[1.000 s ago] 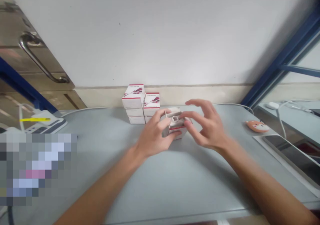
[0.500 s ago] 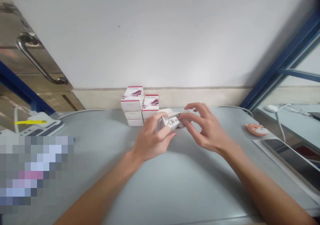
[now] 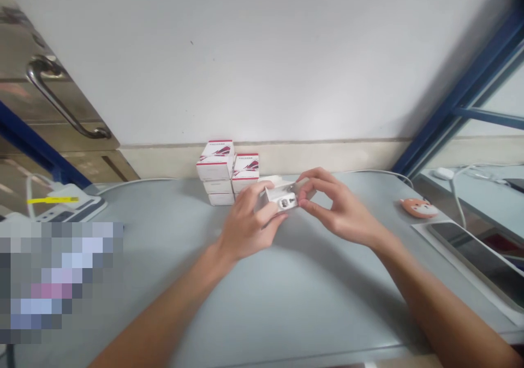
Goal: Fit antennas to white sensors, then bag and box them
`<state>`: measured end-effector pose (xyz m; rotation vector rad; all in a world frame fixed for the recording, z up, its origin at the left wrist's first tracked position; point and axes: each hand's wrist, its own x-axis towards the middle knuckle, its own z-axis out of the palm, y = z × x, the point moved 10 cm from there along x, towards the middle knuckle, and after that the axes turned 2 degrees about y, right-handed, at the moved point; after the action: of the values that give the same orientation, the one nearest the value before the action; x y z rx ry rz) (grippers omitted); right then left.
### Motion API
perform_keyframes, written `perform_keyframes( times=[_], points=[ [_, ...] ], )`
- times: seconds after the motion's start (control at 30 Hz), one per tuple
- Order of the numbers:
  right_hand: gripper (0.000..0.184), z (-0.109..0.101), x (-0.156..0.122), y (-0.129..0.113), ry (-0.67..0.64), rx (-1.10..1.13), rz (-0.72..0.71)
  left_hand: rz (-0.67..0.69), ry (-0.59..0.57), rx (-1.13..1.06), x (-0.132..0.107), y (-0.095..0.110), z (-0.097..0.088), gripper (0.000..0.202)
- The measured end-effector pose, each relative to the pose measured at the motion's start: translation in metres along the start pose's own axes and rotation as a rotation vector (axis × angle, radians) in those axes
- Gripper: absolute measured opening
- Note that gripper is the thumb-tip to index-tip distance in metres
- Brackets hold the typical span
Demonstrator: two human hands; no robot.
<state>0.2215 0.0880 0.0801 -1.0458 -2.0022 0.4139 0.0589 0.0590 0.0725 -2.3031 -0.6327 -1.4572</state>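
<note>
Moved since the earliest frame: one small white box, now tipped so that its open end faces the viewer; right-hand fingers, drawn in from a wide spread to its edge.

Item: open box, white carton, held tilted above the table, in front and to the right of the stacked boxes. Contents: white insert with a round hole, seated inside.

Left hand: fingers and thumb closed around the box's left side.

Right hand: thumb and fingertips narrowly spaced at the box's right edge, beside a raised flap; whether they pinch it, cannot tell.

Surroundings: stacked boxes, white with red edging, two columns, near the wall; orange animal-faced object, far right.
</note>
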Motion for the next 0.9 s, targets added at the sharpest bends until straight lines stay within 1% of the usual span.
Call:
perform_keyframes(
  times=[0.07,0.13,0.17,0.27,0.33,0.43,0.53,0.6,0.67,0.77,0.83,0.9],
  points=[
    [0.01,-0.003,0.001,0.002,0.042,0.0,-0.003,-0.021,-0.001,0.004,0.0,-0.003,0.0,0.032],
    [0.007,-0.003,0.001,0.001,0.065,-0.036,-0.024,-0.027,-0.009,0.018,-0.001,-0.003,0.0,0.032],
    [0.008,-0.002,0.001,0.0,0.06,-0.065,-0.039,-0.018,-0.011,0.026,-0.001,-0.001,0.0,0.032],
    [0.02,0.005,-0.001,-0.009,0.026,-0.186,-0.082,-0.004,-0.013,0.046,0.0,0.002,-0.001,0.031],
    [0.023,0.008,-0.001,-0.011,0.022,-0.225,-0.07,-0.022,-0.009,0.056,0.0,0.001,-0.001,0.029],
    [0.02,0.005,-0.003,-0.011,0.085,-0.25,0.0,-0.013,-0.02,0.069,0.001,0.004,0.0,0.026],
    [0.024,0.002,-0.007,-0.017,0.143,-0.422,0.007,0.052,-0.034,0.082,0.001,0.014,0.002,0.027],
    [0.029,0.002,-0.009,-0.026,0.149,-0.549,-0.035,0.079,-0.041,0.079,0.001,0.019,0.003,0.028],
    [0.032,0.001,-0.011,-0.032,0.143,-0.614,-0.074,0.077,-0.05,0.071,0.001,0.021,0.004,0.03],
    [0.027,0.003,-0.012,-0.029,0.085,-0.587,-0.068,0.058,-0.057,0.06,0.001,0.02,0.004,0.032],
    [0.023,0.006,-0.012,-0.023,0.031,-0.506,-0.042,0.061,-0.052,0.057,0.001,0.021,0.004,0.033],
    [0.021,0.007,-0.011,-0.019,0.009,-0.427,-0.026,0.065,-0.049,0.057,0.002,0.023,0.003,0.033]
  ],
)
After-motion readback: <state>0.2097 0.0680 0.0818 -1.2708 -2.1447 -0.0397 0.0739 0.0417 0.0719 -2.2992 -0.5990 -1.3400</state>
